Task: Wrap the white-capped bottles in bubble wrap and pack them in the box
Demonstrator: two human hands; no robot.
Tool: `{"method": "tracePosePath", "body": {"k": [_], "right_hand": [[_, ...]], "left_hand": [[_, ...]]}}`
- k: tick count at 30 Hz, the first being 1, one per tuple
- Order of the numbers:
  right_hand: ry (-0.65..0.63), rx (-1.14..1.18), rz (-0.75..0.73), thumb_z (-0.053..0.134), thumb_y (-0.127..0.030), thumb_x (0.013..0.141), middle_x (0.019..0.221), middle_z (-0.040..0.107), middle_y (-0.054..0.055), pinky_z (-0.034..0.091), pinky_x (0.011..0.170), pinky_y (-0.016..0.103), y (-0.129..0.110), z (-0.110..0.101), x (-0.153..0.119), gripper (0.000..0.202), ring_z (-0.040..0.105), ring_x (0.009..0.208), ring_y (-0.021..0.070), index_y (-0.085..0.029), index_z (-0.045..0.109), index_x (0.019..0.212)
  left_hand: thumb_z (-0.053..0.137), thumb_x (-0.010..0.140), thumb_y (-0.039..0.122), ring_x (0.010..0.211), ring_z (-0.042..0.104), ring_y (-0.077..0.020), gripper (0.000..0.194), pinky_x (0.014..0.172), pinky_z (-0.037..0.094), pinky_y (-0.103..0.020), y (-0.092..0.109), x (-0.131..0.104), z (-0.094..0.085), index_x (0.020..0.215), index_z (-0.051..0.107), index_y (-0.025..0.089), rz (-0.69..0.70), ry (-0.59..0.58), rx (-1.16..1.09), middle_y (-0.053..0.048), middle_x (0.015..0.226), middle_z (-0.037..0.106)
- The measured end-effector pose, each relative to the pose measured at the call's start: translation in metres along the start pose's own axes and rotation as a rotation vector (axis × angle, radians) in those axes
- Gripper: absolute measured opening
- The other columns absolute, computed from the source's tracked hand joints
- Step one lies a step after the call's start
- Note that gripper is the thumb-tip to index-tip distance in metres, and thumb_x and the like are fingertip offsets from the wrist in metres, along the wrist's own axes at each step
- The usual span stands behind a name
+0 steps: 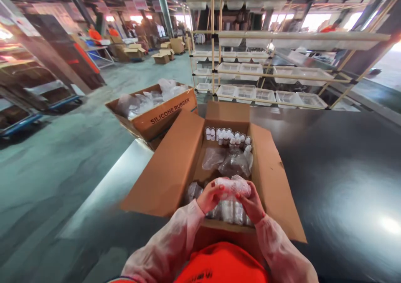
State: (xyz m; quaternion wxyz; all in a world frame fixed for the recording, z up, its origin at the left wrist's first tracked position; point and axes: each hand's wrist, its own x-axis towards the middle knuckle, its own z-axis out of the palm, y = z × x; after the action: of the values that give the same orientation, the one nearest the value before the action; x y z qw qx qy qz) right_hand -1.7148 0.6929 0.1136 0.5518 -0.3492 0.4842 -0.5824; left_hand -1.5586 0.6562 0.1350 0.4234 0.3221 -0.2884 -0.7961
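Observation:
Between my two hands is a bundle wrapped in bubble wrap [233, 186], held level above the near half of an open cardboard box [159, 170]. My left hand [210, 195] grips its left end, and my right hand [253, 203] grips the right end. What lies inside the wrap is hard to make out. Below my hands, several wrapped bundles [228, 211] stand in the near end of the box. Loose clear bubble wrap [234, 162] lies in its middle. Several small white-topped bottles [224, 136] stand in rows along the far wall.
A second carton [171, 112] marked "SILICONE RUBBER", full of clear plastic wrap [150, 99], stands tilted at the back left. Beyond the dark table [338, 170] rises a rack [214, 66] with white baskets [250, 70]. A cart [40, 107] is at far left; people in orange are in the distance.

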Motion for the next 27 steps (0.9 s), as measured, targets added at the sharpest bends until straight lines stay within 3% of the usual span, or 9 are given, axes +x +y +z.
{"method": "tracePosePath", "body": {"k": [4, 6, 10, 14, 17, 19, 21, 24, 27], "right_hand": [[0.183, -0.235, -0.086, 0.057, -0.06, 0.074, 0.094, 0.055, 0.006, 0.051, 0.069, 0.033, 0.035, 0.03, 0.007, 0.056, 0.056, 0.079, 0.0181, -0.022, 0.034, 0.108], [0.162, -0.464, -0.144, 0.051, -0.057, 0.075, 0.098, 0.055, 0.01, 0.051, 0.075, 0.037, 0.038, 0.035, 0.005, 0.055, 0.057, 0.085, 0.0212, -0.018, 0.036, 0.111], [-0.091, -0.771, -0.154, 0.069, -0.038, 0.063, 0.085, 0.06, 0.008, 0.047, 0.079, 0.041, 0.01, 0.021, -0.008, 0.037, 0.057, 0.082, 0.0242, -0.017, 0.057, 0.09], [-0.295, -1.276, -0.051, 0.06, -0.024, 0.079, 0.093, 0.067, 0.01, 0.044, 0.085, 0.04, -0.015, 0.007, -0.018, 0.012, 0.06, 0.09, 0.0246, -0.017, 0.066, 0.087], [-0.505, -1.338, -0.084, 0.057, -0.017, 0.082, 0.107, 0.065, 0.009, 0.043, 0.092, 0.036, -0.005, 0.015, -0.018, 0.024, 0.057, 0.101, 0.0225, -0.017, 0.067, 0.104], [-0.617, -1.367, -0.097, 0.057, -0.016, 0.081, 0.112, 0.063, 0.01, 0.044, 0.093, 0.037, 0.01, 0.026, -0.017, 0.025, 0.055, 0.106, 0.0251, -0.015, 0.068, 0.103], [-0.68, -1.468, -0.093, 0.054, -0.013, 0.081, 0.115, 0.062, 0.012, 0.046, 0.089, 0.041, 0.023, 0.037, -0.016, 0.023, 0.053, 0.109, 0.0295, -0.014, 0.069, 0.098], [-0.754, -1.614, -0.084, 0.048, -0.009, 0.082, 0.114, 0.062, 0.015, 0.044, 0.089, 0.047, 0.029, 0.046, -0.013, 0.026, 0.052, 0.111, 0.0328, -0.014, 0.071, 0.094], [-0.808, -1.612, -0.052, 0.054, -0.01, 0.077, 0.109, 0.063, 0.015, 0.042, 0.092, 0.05, 0.026, 0.046, -0.009, 0.024, 0.053, 0.111, 0.033, -0.013, 0.071, 0.094]], "left_hand": [[0.075, 0.06, 0.035, 0.081, 0.062, -0.0177, 0.042, 0.073, 0.05, -0.028, -0.021, 0.008, 0.0, 0.093, 0.057, 0.017, 0.023, 0.229, -0.005, -0.006, 0.092, 0.066], [0.064, 0.069, 0.035, 0.078, 0.063, -0.018, 0.03, 0.072, 0.05, -0.03, -0.024, 0.014, -0.011, 0.091, 0.054, 0.015, -0.052, 0.284, 0.026, -0.009, 0.09, 0.066], [0.051, 0.074, 0.026, 0.074, 0.062, -0.0186, 0.022, 0.073, 0.051, -0.032, -0.017, 0.023, -0.044, 0.09, 0.056, 0.01, -0.263, 0.207, 0.268, -0.011, 0.083, 0.065], [0.051, 0.063, 0.005, 0.08, 0.061, -0.0187, 0.042, 0.075, 0.05, -0.03, -0.023, 0.02, -0.062, 0.104, 0.056, 0.012, -0.294, 0.164, 0.667, -0.007, 0.089, 0.065], [0.05, 0.064, 0.002, 0.101, 0.058, -0.0268, 0.042, 0.091, 0.046, -0.039, -0.035, 0.01, -0.064, 0.103, 0.061, 0.013, -0.265, 0.077, 1.021, -0.012, 0.106, 0.064], [0.054, 0.065, 0.003, 0.12, 0.046, -0.0352, 0.035, 0.102, 0.034, -0.049, -0.038, 0.005, -0.068, 0.097, 0.065, 0.014, -0.196, 0.122, 1.193, -0.016, 0.121, 0.057], [0.057, 0.065, 0.005, 0.121, 0.044, -0.0397, 0.023, 0.102, 0.031, -0.054, -0.035, 0.007, -0.076, 0.084, 0.067, 0.014, -0.161, 0.14, 1.374, -0.018, 0.115, 0.059], [0.059, 0.069, 0.011, 0.099, 0.059, -0.0325, 0.012, 0.093, 0.042, -0.045, -0.02, 0.031, -0.089, 0.074, 0.069, 0.015, -0.143, 0.108, 1.487, -0.015, 0.091, 0.066], [0.055, 0.077, 0.017, 0.106, 0.057, -0.0268, 0.023, 0.099, 0.039, -0.038, 0.0, 0.077, -0.094, 0.096, 0.07, 0.015, -0.034, 0.199, 1.465, -0.014, 0.106, 0.065]]}}
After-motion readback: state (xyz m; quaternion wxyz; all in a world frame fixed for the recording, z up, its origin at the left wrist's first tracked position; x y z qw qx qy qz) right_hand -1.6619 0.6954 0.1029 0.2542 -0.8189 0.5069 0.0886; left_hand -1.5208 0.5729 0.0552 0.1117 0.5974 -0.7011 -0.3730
